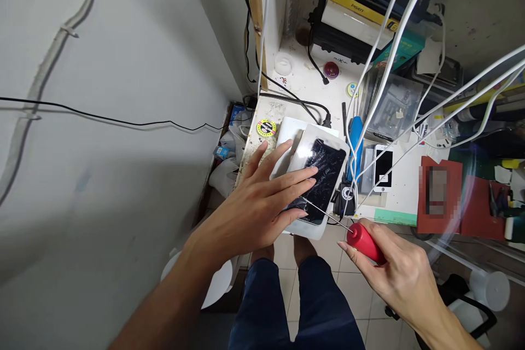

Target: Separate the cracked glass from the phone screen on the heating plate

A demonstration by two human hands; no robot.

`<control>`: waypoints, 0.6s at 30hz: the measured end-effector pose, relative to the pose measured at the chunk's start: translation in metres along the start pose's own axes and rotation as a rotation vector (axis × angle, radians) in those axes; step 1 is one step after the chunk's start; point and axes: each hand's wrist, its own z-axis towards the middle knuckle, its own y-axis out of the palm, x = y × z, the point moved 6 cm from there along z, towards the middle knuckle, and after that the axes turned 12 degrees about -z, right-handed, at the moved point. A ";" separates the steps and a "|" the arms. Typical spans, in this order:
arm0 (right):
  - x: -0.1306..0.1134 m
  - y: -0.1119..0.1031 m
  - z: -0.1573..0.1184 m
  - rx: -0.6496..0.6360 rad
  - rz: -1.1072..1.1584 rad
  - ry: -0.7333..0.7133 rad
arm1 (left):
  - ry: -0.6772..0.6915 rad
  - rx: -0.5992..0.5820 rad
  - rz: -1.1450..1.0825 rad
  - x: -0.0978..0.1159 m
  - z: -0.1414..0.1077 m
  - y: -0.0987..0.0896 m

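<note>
A black phone screen [328,167], marked with pale scratches or residue, lies on a translucent pale sheet or pad over a white device [289,126] at the bench's front edge. My left hand [266,197] rests with fingers stretched out, its fingertips on the screen's left side and the pad. In my right hand [394,254] is a red-handled tool [365,241] with a thin metal shaft, fingers wrapped round the handle. The shaft reaches left across the screen's lower part, and its tip lies close to my left fingers. Whether the tip touches the glass I cannot tell.
Right of the pad are a blue-handled tool [356,136], a small black device [344,199] and a white phone [383,168]. White cables [396,44] hang across the bench. Stacked boxes [356,22] stand behind. A wall [123,186] is on the left.
</note>
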 end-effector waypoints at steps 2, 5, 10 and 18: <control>0.000 -0.001 -0.002 0.004 -0.003 -0.010 | 0.000 -0.004 0.002 0.000 0.000 0.000; 0.000 -0.003 -0.005 0.006 -0.003 -0.030 | -0.003 -0.009 -0.003 0.000 0.000 0.001; 0.003 -0.006 -0.010 -0.004 0.006 -0.020 | -0.014 -0.012 -0.025 0.000 -0.001 0.001; 0.015 -0.006 -0.021 -0.041 0.078 0.059 | 0.054 -0.058 0.001 -0.004 0.002 -0.003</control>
